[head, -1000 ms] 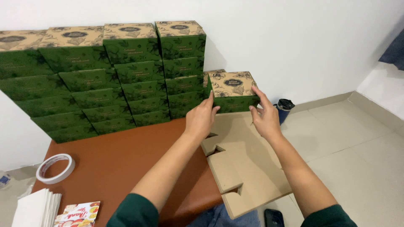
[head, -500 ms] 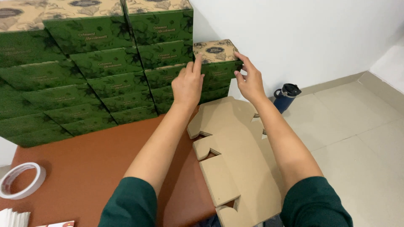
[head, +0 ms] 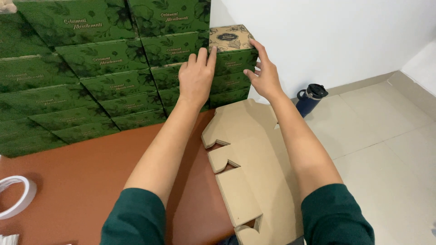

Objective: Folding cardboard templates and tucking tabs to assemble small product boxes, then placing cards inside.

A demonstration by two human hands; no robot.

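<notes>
A green box with a tan patterned lid [head: 232, 45] tops the rightmost column of the stacked green boxes [head: 100, 81] against the white wall. My left hand [head: 196, 77] lies flat on its left side, fingers pointing up at the lid. My right hand [head: 262, 72] presses on its right end with fingers spread. Both hands touch the box as it rests on the boxes beneath it.
Flat unfolded tan cardboard [head: 254, 168] lies over the right edge of the brown table [head: 68, 181]. A white tape roll [head: 13, 195] sits at the table's left. A dark blue flask [head: 309, 99] stands on the tiled floor by the wall.
My view has moved closer to the stack. The box that both hands carried has risen and now sits on the right column, with my hands still against it.
</notes>
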